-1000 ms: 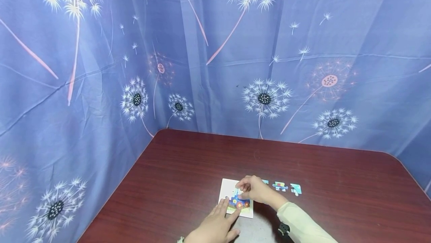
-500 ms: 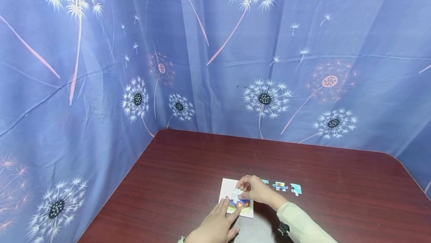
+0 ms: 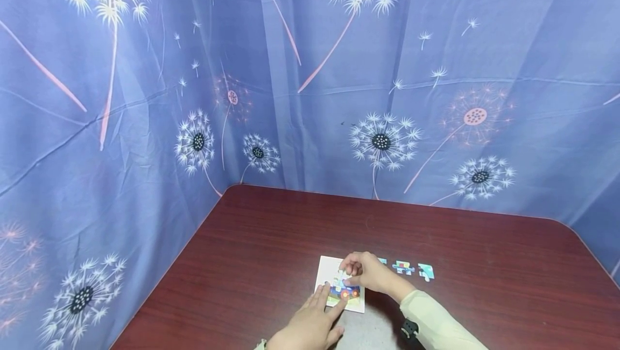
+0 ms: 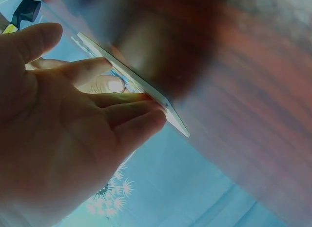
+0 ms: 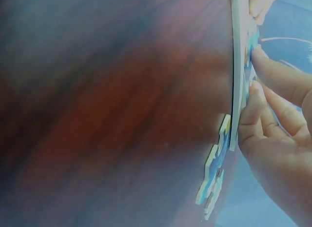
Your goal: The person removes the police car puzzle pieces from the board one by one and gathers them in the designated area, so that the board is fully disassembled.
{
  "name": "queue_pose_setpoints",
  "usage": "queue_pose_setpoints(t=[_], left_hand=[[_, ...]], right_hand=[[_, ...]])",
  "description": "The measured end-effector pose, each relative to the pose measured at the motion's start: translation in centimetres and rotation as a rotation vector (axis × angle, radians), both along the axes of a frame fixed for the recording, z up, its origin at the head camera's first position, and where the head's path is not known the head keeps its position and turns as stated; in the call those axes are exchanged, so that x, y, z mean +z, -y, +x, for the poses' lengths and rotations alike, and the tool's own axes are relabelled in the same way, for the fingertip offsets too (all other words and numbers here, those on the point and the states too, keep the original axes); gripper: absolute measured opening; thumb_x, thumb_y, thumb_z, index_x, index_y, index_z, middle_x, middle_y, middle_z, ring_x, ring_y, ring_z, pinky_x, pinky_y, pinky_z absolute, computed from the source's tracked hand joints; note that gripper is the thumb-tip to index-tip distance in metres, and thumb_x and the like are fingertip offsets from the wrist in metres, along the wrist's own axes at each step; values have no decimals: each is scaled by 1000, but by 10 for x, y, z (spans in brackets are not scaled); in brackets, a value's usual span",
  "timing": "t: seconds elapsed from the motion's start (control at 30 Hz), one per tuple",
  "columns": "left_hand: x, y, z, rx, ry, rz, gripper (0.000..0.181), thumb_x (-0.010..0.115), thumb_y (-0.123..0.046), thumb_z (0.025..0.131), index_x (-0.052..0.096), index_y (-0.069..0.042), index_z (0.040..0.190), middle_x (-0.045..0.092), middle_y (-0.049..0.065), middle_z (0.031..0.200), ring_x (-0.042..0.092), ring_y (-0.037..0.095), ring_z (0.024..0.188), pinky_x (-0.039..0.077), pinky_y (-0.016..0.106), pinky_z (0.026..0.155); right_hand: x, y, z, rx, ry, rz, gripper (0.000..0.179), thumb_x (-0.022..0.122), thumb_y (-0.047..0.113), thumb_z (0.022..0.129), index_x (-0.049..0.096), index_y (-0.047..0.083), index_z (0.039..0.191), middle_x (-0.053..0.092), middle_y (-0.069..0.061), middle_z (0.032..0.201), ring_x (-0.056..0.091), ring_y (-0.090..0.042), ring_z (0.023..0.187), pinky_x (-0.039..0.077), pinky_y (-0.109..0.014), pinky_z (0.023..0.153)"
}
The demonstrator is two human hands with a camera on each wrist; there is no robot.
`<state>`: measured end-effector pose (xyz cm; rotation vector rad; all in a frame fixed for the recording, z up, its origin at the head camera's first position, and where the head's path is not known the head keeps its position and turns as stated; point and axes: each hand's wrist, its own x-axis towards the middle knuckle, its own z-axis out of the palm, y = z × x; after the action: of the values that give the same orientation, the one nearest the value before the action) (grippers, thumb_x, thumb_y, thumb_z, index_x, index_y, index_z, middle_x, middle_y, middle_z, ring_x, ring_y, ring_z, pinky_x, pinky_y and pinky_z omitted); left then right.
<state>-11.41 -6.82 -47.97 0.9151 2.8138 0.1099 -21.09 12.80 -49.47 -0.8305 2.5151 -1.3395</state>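
Note:
A white square puzzle board (image 3: 326,267) lies near the table's front edge, with a blue vehicle picture with red wheels partly filled in. My left hand (image 3: 310,322) rests on its near left side, fingers extended; in the left wrist view the fingertips touch the board's edge (image 4: 139,81). Over the upper middle of the board, my right hand (image 3: 370,273) pinches a small light-coloured puzzle piece (image 3: 339,281) between thumb and fingers. The fingers partly hide that piece. In the right wrist view, the thumb and fingers reach close against the board's face (image 5: 237,66).
Several loose puzzle pieces lie right of the board: one (image 3: 382,261) half behind the right hand, another (image 3: 403,268) in the middle, a third (image 3: 426,271) farthest right. Dark red wooden table (image 3: 252,247); blue dandelion-print curtain (image 3: 310,140) along its back and left edges.
The pinched piece has shifted slightly between the right fingers, more of its light part showing than one second ago. Both hands stay nearly in place, and the loose pieces have not moved.

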Motion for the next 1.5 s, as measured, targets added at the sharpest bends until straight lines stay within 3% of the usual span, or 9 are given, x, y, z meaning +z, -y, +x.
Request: queue_pose_setpoints(t=[0.17,0.37,0.5,0.7,0.87,0.97,1.17,1.5], left_hand=[[1,1,-1,1,30,2,55,47,-46,97,43,-23,146,34,23,150,34,33,138,36,42,108],[5,5,2,-18,-13,41,55,47,-44,98,44,-19,146,36,22,149,36,36,136,37,43,107],[4,6,2,-73,-60,40,55,46,-45,98,46,-15,144,38,19,149,38,34,136,40,42,106],[3,8,1,-180,-12,40,57,42,-47,100,43,-13,145,35,12,152,32,26,140,36,38,109],[1,8,-1,-267,-22,36,57,38,-47,101,41,-14,147,30,9,155,28,24,142,34,37,110],[0,8,-4,-289,-12,32,57,38,-47,101,40,-15,147,31,7,155,26,24,143,32,39,111],[1,5,-10,-296,25,29,59,40,-47,100,37,-14,149,30,3,156,25,20,143,31,43,111],[6,0,-7,-252,28,24,59,43,-44,99,37,-13,149,28,2,156,25,19,143,31,42,112]], right_hand=[[-1,0,-1,6,20,7,21,76,-4,77,67,2,96,57,-5,78,51,-11,70,47,-21,61],[0,-1,-1,18,48,5,22,75,-4,78,67,2,97,57,-6,79,50,-13,70,47,-22,61],[0,-1,-1,19,52,1,22,75,-4,77,67,2,97,57,-6,79,51,-14,70,46,-22,61],[0,-1,-2,30,58,-8,23,76,-4,77,67,1,97,56,-6,79,51,-13,70,47,-21,61],[1,-2,-2,37,79,-23,23,75,-5,77,67,0,97,56,-8,79,50,-13,70,47,-22,61],[2,-2,-3,38,76,-17,22,75,-5,77,67,0,97,57,-8,79,51,-14,70,47,-21,61],[2,-2,-4,42,58,-4,22,75,-5,77,67,0,97,57,-9,79,51,-13,70,48,-21,62],[3,-2,-5,42,60,-5,21,76,-3,77,67,0,95,56,-8,78,50,-10,68,48,-21,62]])
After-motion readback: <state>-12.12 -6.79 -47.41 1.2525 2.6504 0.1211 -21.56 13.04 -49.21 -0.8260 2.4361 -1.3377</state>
